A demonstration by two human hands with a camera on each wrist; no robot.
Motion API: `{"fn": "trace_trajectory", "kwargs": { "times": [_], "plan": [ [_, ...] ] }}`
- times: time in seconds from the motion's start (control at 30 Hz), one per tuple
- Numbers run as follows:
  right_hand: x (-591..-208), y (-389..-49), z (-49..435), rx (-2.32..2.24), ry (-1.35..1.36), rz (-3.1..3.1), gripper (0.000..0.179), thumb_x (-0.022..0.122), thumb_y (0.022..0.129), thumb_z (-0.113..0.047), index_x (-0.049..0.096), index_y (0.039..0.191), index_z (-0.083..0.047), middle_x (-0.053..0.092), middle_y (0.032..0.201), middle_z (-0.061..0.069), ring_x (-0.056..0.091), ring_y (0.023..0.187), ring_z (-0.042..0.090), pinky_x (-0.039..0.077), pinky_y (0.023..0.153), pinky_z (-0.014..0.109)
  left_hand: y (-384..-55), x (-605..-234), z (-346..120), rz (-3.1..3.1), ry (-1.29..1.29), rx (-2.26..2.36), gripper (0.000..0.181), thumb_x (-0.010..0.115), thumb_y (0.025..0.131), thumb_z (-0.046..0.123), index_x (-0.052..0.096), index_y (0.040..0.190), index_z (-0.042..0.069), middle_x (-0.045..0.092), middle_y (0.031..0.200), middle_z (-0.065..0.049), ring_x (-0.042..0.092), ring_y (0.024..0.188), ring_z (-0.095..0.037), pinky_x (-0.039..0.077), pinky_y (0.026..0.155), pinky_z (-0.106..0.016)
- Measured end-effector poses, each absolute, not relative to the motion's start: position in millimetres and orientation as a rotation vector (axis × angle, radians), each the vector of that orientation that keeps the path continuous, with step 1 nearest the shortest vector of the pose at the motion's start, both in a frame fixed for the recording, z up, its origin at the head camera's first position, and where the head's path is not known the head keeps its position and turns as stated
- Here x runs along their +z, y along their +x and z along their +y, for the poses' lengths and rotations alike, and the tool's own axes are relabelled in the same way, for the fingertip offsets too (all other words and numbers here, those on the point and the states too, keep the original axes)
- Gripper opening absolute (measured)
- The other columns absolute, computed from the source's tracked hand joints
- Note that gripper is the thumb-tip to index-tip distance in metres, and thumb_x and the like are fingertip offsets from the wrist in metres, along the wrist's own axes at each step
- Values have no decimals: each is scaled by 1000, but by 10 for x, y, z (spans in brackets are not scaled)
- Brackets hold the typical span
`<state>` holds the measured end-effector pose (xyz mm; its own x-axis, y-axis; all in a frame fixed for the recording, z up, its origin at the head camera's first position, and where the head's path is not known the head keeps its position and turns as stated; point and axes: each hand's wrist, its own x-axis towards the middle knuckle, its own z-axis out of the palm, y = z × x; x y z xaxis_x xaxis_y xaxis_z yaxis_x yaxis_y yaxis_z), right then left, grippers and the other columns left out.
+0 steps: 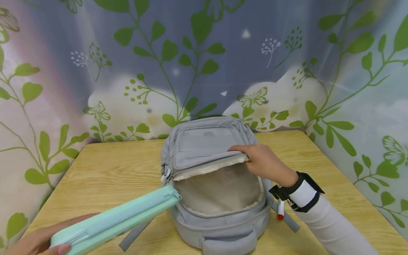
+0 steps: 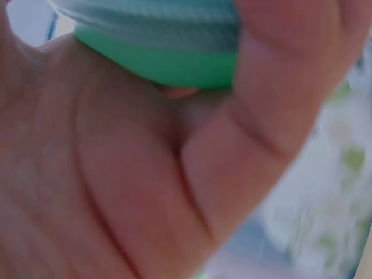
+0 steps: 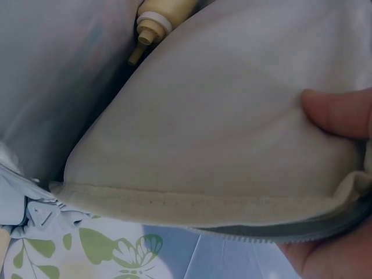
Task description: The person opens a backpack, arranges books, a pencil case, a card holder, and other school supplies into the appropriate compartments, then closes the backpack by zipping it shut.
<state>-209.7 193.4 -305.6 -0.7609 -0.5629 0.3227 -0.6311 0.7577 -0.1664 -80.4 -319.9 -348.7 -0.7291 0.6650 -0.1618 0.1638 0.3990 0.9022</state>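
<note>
A grey backpack lies on the table with its main compartment unzipped, its pale lining showing. My right hand grips the edge of the front flap and holds it raised, with the thumb on the lining side in the right wrist view. Deeper in the bag, that view shows a yellowish bottle with a narrow nozzle. My left hand holds a long mint-green zipped pencil case by its near end. The case's far end is at the left side of the bag's opening. Close up, its zipper crosses above my left palm.
The bag stands on a wood-grain table, its carry handle toward me. A red-capped white marker lies right of it, near a grey strap. Leaf-patterned curtains enclose the table's back and sides.
</note>
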Motion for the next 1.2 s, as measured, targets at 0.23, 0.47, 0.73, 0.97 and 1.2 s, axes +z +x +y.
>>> {"fn": "trace_trajectory", "kwargs": {
  "times": [0.23,0.47,0.73,0.97,1.2],
  "plan": [
    [-3015,-2105,1938,404,912,-2717,60,48,76,14,60,125,-19,28,42,-8,8,48,6,12,47,21,-892,-3224,-1974,2372,982,1079,50,44,100,24,28,147,30,44,141,3,50,111,-8,45,78,-26],
    [-3019,-2140,1911,425,897,-2713,57,50,78,12,60,125,-19,39,43,-4,9,46,5,13,45,20,-1188,-3302,-856,2976,987,560,55,51,92,49,40,142,29,52,134,-13,61,104,-30,50,78,-41],
    [-2970,-2133,1857,451,887,-2667,47,54,84,8,62,122,-18,71,83,3,30,41,4,24,44,21,-1649,-3702,-185,3635,1155,-66,54,68,80,49,61,123,17,68,101,-10,63,65,-23,47,46,-28],
    [-2985,-2113,1878,428,887,-2621,39,58,85,4,64,118,-17,70,107,5,59,61,13,39,51,23,-1778,-3834,-67,3660,1130,-169,67,72,74,54,59,126,13,64,113,-11,64,69,-19,46,48,-24],
    [-2991,-2077,1889,402,870,-2634,38,59,86,1,64,119,-19,69,111,3,46,48,6,30,45,21,-1831,-3849,-25,3570,1091,-233,73,69,73,56,54,131,14,53,127,-13,62,95,-20,50,61,-22]
  ]
}}
